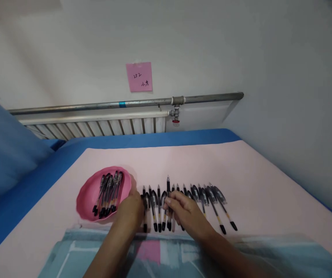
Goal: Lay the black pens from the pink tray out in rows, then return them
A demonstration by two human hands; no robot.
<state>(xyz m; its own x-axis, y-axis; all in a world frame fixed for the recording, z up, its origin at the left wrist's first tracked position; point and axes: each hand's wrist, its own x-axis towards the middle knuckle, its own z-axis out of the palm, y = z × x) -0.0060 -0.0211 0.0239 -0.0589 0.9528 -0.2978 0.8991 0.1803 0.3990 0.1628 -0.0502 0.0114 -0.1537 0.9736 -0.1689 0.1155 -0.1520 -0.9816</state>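
On the pink sheet (258, 193), several uncapped pens lie in a row with their tips pointing away, and clear black-clipped pen caps (153, 198) lie among them. My right hand (189, 214) pinches one pen (168, 187) between thumb and fingers; its tip rises above the row. My left hand (131, 210) is curled at the left end of the row, beside a cap and a pen. Its fingertips are mostly hidden, so what it grips cannot be made out. Left of it, a pink bowl (81, 200) holds several capped pens (108, 193).
A teal patterned cloth (76, 251) covers the near edge. Blue fabric (6, 154) hangs at the left. Behind the surface are a white radiator (113, 126), a metal pipe (148, 102) and a wall with a pink note (139, 77).
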